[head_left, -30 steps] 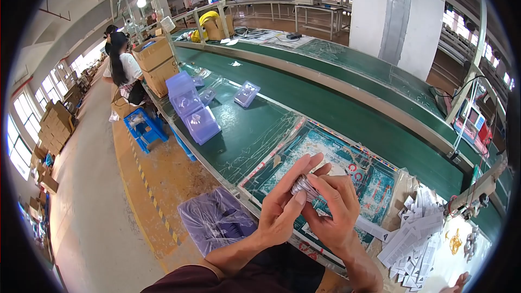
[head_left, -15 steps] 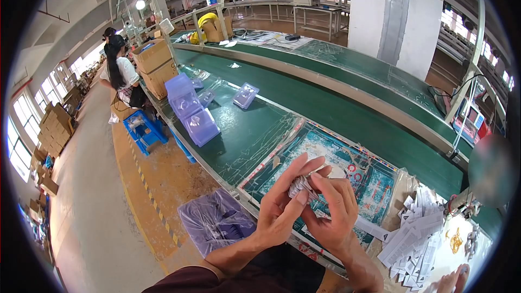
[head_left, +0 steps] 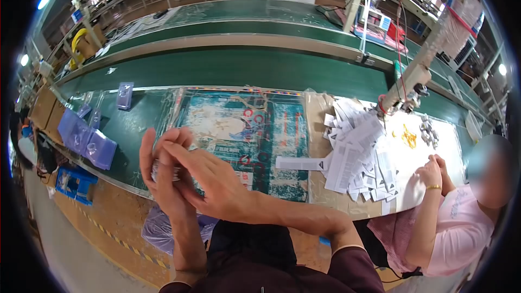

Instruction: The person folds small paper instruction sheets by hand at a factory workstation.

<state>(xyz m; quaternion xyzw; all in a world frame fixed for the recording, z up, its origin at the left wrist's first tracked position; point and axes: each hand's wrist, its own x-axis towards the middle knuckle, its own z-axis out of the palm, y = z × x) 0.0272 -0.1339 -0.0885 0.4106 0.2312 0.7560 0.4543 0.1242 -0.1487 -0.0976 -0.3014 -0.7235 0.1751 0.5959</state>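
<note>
A small whitish, striped bundle (head_left: 158, 173) rests in my left hand (head_left: 168, 198), whose fingers curl up around it. It looks like a wad of thin printed strips, but fingers cover most of it. My right hand (head_left: 211, 176) reaches across and closes on the bundle from the right, fingertips against those of the left. Both hands hang over the near edge of the bench, in front of a worn teal printed sheet (head_left: 217, 125). To their right lies a pile of printed white paper slips (head_left: 353, 149), one slip (head_left: 298, 163) sticking out leftward.
Purple clear plastic trays (head_left: 87, 141) stand on the green bench at left, with another tray (head_left: 125, 96) farther back. At right, a co-worker's hands (head_left: 431, 173) are beside yellow bands (head_left: 408, 137) and small grey parts (head_left: 429, 130). A machine arm (head_left: 415, 81) rises there.
My view has swung right, bringing the paper pile and co-worker into fuller sight. My right hand has turned over the left, and the bundle is more covered.
</note>
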